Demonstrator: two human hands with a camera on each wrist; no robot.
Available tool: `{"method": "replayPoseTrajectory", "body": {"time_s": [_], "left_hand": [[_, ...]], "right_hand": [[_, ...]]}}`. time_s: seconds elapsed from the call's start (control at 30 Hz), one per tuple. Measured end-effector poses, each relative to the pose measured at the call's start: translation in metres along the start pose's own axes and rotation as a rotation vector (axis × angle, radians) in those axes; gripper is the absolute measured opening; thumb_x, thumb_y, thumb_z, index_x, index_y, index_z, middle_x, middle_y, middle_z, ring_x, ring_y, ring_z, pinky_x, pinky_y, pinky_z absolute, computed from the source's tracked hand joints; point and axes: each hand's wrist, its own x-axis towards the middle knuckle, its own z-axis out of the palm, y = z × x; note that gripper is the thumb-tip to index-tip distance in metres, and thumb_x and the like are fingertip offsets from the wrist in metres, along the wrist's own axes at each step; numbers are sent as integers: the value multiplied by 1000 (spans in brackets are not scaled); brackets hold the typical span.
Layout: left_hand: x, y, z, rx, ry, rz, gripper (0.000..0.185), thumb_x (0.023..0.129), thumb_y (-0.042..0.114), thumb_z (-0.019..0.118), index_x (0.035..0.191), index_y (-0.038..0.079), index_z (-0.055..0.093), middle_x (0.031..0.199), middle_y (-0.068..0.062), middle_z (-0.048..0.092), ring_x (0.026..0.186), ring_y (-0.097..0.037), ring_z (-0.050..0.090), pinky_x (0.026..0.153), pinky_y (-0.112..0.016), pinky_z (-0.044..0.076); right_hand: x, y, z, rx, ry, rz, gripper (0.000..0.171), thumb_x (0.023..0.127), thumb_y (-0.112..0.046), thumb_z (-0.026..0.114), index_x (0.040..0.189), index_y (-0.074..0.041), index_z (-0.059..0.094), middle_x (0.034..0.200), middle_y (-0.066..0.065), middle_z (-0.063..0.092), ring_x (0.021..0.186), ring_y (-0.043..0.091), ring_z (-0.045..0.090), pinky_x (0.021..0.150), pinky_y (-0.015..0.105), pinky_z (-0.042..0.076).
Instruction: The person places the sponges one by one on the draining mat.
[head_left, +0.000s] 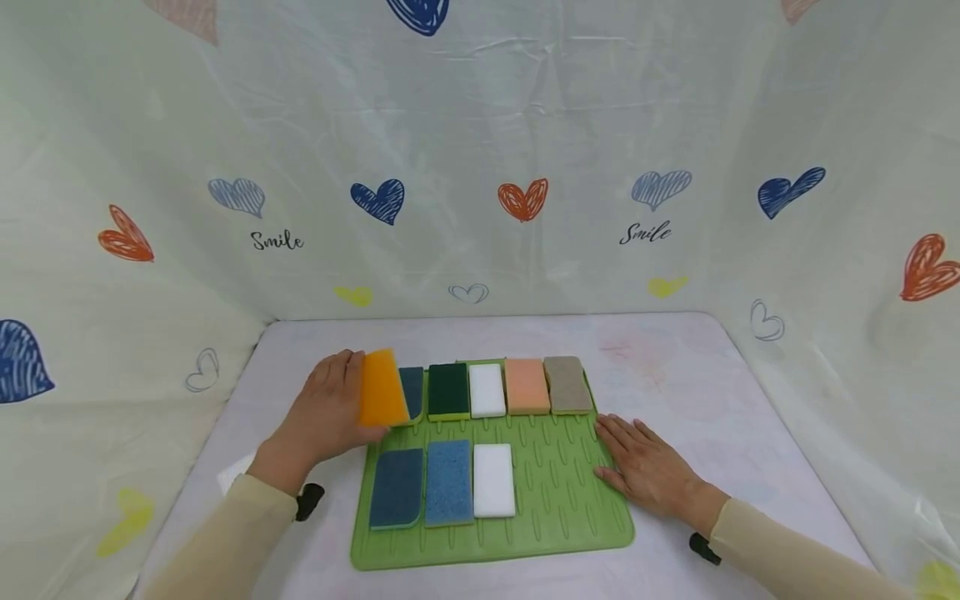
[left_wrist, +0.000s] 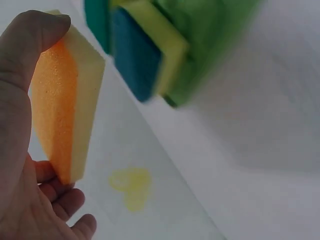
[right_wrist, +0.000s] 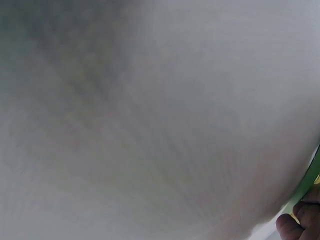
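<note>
My left hand [head_left: 330, 408] grips an orange sponge [head_left: 383, 388] at the back left of the green mat [head_left: 558, 483]. In the left wrist view the thumb presses one edge of that sponge [left_wrist: 56, 107] and the fingers the other; its second layer is pale yellow. Partly behind it lies a blue sponge [head_left: 412, 393]. My right hand [head_left: 648, 471] rests flat at the mat's right edge, fingers straight, holding nothing. Only some fingertips [right_wrist: 290, 227] of it show in the right wrist view, beside the green edge.
The back row continues with a dark green sponge [head_left: 448, 390], a white one [head_left: 487, 390], a peach one [head_left: 527, 386] and a grey-brown one [head_left: 567, 384]. In front lie a dark blue sponge [head_left: 397, 487], a lighter blue one [head_left: 449, 483] and a white one [head_left: 494, 481].
</note>
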Motion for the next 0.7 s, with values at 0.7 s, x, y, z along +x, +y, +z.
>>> {"method": "replayPoseTrajectory", "body": {"time_s": [0.7], "left_hand": [[28,163,29,-165,-171,173,113,81,65,79,158,-4,34,153,-21,46,140,-36,46,126,-49,35]], "right_hand": [[-2,4,2,15,-2,-16,75,109,-54,49,160,1,41,168,18,38,156,37,38,125,59,33]]}}
